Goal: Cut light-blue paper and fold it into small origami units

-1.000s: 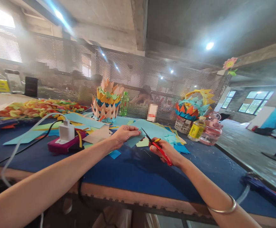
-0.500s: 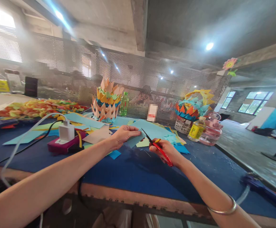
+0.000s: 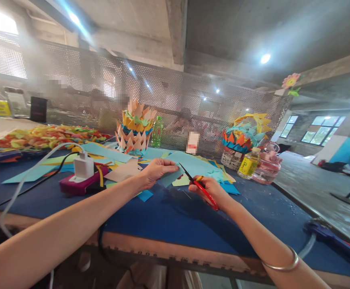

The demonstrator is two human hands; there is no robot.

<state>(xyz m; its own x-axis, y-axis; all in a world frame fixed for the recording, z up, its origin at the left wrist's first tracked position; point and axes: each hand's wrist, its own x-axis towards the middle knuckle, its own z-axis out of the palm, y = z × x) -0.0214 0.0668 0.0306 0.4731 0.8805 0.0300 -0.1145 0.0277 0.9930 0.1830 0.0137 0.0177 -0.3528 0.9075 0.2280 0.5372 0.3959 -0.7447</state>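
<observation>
Pinching a small light-blue paper piece above the blue-topped bench, the left hand sits just left of red-handled, dark-bladed metal scissors gripped in the right hand — both practically unmoved since a second ago, so cutting seems paused.

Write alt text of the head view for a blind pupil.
The right hand holds scissors near blue paper in the left hand. Beyond, on a blue table, are paper pieces, two paper crafts and bottles.
</observation>
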